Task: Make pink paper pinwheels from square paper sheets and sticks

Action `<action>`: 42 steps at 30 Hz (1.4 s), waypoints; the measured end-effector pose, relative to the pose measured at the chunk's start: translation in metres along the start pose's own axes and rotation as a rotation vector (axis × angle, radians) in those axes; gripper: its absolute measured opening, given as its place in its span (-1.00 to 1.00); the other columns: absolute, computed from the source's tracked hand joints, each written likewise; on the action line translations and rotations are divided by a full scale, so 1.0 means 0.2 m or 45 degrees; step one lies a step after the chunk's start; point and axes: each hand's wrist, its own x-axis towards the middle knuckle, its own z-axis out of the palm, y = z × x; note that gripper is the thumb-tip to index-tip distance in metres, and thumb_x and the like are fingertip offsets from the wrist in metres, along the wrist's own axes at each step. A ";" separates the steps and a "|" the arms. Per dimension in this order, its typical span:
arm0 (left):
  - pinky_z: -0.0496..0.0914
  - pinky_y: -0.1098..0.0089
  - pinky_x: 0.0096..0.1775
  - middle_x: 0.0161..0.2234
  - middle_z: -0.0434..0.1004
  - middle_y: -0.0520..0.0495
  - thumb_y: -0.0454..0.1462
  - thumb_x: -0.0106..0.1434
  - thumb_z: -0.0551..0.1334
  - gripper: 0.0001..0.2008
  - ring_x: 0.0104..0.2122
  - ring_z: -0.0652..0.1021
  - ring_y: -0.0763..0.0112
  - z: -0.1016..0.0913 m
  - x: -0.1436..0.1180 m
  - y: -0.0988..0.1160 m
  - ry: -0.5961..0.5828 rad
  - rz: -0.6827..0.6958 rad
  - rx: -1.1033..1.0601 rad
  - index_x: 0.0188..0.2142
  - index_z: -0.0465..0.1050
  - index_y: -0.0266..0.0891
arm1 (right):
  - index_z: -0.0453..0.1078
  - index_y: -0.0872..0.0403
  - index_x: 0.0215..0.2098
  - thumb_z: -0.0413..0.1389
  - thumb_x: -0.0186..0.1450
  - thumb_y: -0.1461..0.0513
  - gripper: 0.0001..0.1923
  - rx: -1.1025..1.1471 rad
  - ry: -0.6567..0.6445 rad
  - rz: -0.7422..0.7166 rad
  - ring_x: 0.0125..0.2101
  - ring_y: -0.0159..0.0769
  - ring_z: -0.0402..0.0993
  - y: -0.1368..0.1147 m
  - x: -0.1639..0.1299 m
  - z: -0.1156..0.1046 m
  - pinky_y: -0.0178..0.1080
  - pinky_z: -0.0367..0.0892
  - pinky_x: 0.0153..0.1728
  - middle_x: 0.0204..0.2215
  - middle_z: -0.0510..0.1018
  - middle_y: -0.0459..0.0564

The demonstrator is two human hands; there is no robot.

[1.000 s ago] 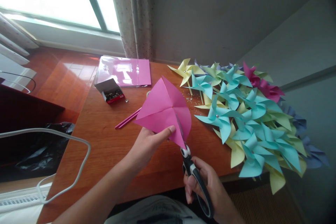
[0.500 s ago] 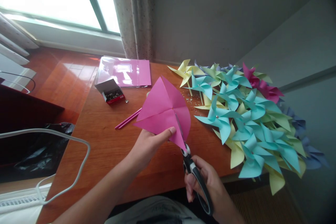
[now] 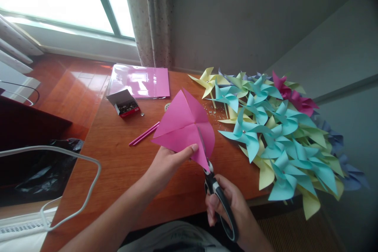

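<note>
Left hand (image 3: pixel 165 163) pinches one pink paper square (image 3: pixel 184 126) above the wooden table (image 3: pixel 118 157); right hand (image 3: pixel 233 208) grips one pair of scissors (image 3: pixel 217 197) cutting into its corner. Two pink sticks (image 3: pixel 144 134), one pin box (image 3: pixel 124 102), and a pinwheel pile (image 3: pixel 274 134) too tangled to count.

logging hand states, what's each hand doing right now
Left hand: closed, pinching the creased pink paper square.
Right hand: closed around the black-handled scissors, cutting into the paper.
</note>
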 end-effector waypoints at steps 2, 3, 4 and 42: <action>0.37 0.37 -0.23 -0.34 0.58 -0.05 -0.15 0.13 0.43 -0.75 -0.32 0.51 0.31 0.00 0.00 0.00 0.002 0.014 -0.008 -0.32 0.53 -0.29 | 0.25 0.08 -0.27 0.28 0.23 -0.12 -0.51 -0.005 0.006 -0.002 -0.64 -0.49 0.34 0.01 0.00 0.00 -0.40 0.17 -0.57 -0.62 0.38 -0.22; 0.37 0.37 -0.22 -0.34 0.58 -0.05 -0.15 0.14 0.43 -0.75 -0.32 0.51 0.32 0.00 0.00 0.00 -0.003 0.015 -0.013 -0.32 0.53 -0.29 | 0.25 0.08 -0.28 0.28 0.22 -0.12 -0.50 -0.004 0.005 -0.001 -0.64 -0.50 0.34 0.01 0.00 0.00 -0.41 0.16 -0.58 -0.62 0.39 -0.22; 0.37 0.37 -0.22 -0.34 0.58 -0.05 -0.15 0.14 0.43 -0.75 -0.32 0.50 0.32 0.00 0.00 0.00 -0.009 0.013 -0.017 -0.31 0.53 -0.29 | 0.25 0.08 -0.27 0.29 0.22 -0.12 -0.49 0.001 0.002 0.001 -0.65 -0.50 0.34 0.01 0.00 0.00 -0.41 0.16 -0.58 -0.63 0.39 -0.22; 0.47 0.45 -0.23 -0.39 0.62 0.00 -0.34 0.04 0.46 -0.72 -0.30 0.58 0.36 -0.04 0.02 0.10 0.172 0.211 -0.511 -0.20 0.59 -0.24 | 0.34 0.05 -0.32 0.46 0.01 -0.02 -0.49 -0.354 0.073 -0.022 -0.53 -0.36 0.44 0.01 -0.09 -0.14 -0.31 0.33 -0.47 -0.51 0.54 -0.11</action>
